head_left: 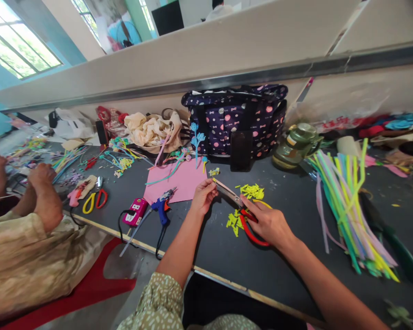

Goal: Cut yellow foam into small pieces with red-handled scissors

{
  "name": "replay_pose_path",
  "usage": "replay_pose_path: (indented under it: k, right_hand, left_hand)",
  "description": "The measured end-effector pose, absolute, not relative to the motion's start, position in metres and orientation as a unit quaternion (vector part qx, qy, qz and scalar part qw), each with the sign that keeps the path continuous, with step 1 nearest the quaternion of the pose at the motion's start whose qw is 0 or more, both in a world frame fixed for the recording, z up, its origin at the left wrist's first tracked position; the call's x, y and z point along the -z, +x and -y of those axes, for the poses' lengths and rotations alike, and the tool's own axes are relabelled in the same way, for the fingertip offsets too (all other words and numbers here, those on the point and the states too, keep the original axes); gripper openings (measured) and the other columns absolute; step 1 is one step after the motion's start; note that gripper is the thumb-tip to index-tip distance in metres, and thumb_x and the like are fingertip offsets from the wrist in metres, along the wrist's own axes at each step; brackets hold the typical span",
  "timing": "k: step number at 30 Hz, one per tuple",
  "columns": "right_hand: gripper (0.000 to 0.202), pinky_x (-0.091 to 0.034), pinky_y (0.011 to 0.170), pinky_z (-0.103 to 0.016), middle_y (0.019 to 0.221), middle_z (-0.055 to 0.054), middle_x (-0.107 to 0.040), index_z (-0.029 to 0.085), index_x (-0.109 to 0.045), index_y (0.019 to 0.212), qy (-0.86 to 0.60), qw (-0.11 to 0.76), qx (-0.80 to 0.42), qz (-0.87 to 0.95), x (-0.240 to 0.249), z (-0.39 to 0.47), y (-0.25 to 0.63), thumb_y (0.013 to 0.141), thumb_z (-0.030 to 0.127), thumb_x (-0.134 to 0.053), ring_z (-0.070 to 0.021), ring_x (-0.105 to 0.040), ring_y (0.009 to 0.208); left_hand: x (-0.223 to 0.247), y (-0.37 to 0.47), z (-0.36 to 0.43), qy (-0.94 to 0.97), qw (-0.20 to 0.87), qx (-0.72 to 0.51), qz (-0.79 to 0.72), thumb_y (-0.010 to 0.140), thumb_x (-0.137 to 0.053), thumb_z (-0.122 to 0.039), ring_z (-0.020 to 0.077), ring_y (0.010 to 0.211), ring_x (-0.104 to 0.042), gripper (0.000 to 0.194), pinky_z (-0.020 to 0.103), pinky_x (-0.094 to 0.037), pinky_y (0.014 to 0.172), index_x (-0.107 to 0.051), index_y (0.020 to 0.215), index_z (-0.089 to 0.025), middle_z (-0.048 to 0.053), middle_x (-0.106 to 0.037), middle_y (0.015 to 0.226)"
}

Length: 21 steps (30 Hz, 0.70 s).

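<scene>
My right hand point(270, 222) grips the scissors point(256, 238), which have one red and one yellow handle loop. Their blades point left, with the tips at the fingers of my left hand point(204, 195). Those fingers are pinched around a small yellow piece point(214, 180), mostly hidden by the fingertips. Beyond the blades lies a pile of cut yellow strips point(252, 190). A second heap of yellow bits point(234, 222) is left of the red loop. Just past my left hand is a small pale-yellow cluster point(214, 172).
Left of my arm are a pink sheet point(179, 181), a blue glue gun point(162, 207) with its cord, and a magenta box point(136, 211). A phone point(241, 151) leans on a patterned bag point(234, 119). Rightward stand a glass jug point(294, 145) and bundled fuzzy stems point(351, 211). A co-worker's arms point(44, 197) rest leftward.
</scene>
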State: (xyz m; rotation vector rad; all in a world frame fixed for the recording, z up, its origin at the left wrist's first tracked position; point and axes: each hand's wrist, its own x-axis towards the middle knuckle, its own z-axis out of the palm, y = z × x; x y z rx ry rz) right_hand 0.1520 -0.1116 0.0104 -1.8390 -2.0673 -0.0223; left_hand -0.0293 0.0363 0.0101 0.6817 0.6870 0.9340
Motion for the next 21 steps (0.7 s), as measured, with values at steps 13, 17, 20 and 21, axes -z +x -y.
replay_pose_path:
  k: [13,17,20,21]
  right_hand:
    - [0.053,-0.049,0.065,-0.023,0.096,-0.007,-0.065,0.021,-0.041,0.140,-0.652,0.180,0.003,0.737,-0.0093,0.1120,0.1524,0.087,0.025,-0.045,-0.0150,-0.063,0.076]
    - [0.053,-0.049,0.064,-0.022,0.093,-0.007,-0.065,0.021,-0.041,0.139,-0.650,0.176,0.006,0.739,-0.0098,0.1120,0.1525,0.087,0.025,-0.045,-0.0149,-0.063,0.075]
    - [0.053,-0.048,0.062,-0.022,0.093,-0.007,-0.065,0.021,-0.040,0.140,-0.649,0.176,0.010,0.740,-0.0082,0.1119,0.1531,0.087,0.025,-0.045,-0.0148,-0.063,0.074]
    - [0.054,-0.048,0.062,-0.022,0.094,-0.007,-0.065,0.021,-0.040,0.140,-0.649,0.176,0.010,0.740,-0.0074,0.1119,0.1533,0.087,0.025,-0.045,-0.0147,-0.063,0.075]
  left_hand:
    - [-0.0092,-0.0280,-0.0357,0.319,0.788,-0.424,-0.312,0.058,-0.081,-0.023,0.0036,0.049,-0.041,0.030,0.019,-0.036,0.053,-0.057,0.073,-0.014,-0.005,-0.047,0.056]
    - [-0.0088,-0.0277,-0.0354,0.320,0.789,-0.425,-0.307,0.058,-0.080,-0.022,0.0036,0.049,-0.040,0.029,0.019,-0.036,0.052,-0.056,0.072,-0.014,-0.006,-0.045,0.055]
    - [-0.0083,-0.0277,-0.0353,0.317,0.788,-0.427,-0.311,0.057,-0.081,-0.022,0.0037,0.049,-0.040,0.030,0.019,-0.035,0.051,-0.056,0.071,-0.014,-0.006,-0.045,0.055]
    - [-0.0082,-0.0278,-0.0352,0.316,0.787,-0.428,-0.312,0.057,-0.081,-0.022,0.0038,0.050,-0.041,0.030,0.019,-0.035,0.051,-0.056,0.071,-0.014,-0.005,-0.045,0.056]
